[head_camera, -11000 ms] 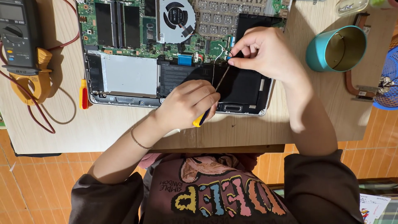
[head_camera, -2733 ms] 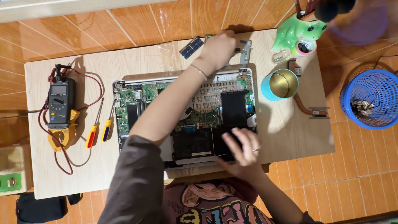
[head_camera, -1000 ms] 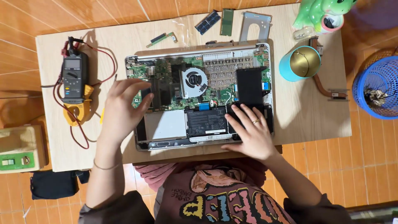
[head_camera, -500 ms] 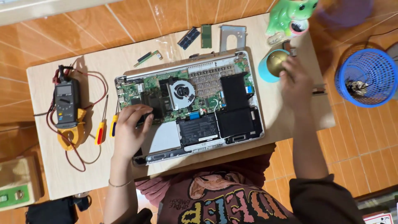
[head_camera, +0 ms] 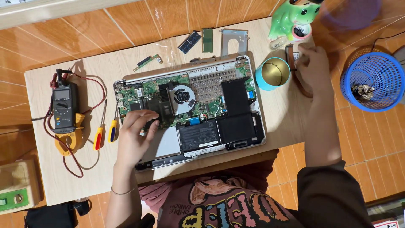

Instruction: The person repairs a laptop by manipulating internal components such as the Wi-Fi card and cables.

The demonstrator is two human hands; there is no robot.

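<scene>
Resting fingers spread on the opened laptop (head_camera: 190,109) at mid-table, the left hand (head_camera: 135,135) steadies it, while the right hand (head_camera: 314,63) reaches loosely open toward the brown holder (head_camera: 291,57) beside the teal cup (head_camera: 273,74)

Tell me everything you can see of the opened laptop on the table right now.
The opened laptop lies flat, bottom cover off, on the light wooden table. Showing: green circuit board, a round fan near the middle, black battery packs at lower right, a silver bay at lower left. Its front edge overhangs the table slightly. The left hand rests on the board's left part; the right hand is away from it, beyond the teal cup.
</scene>
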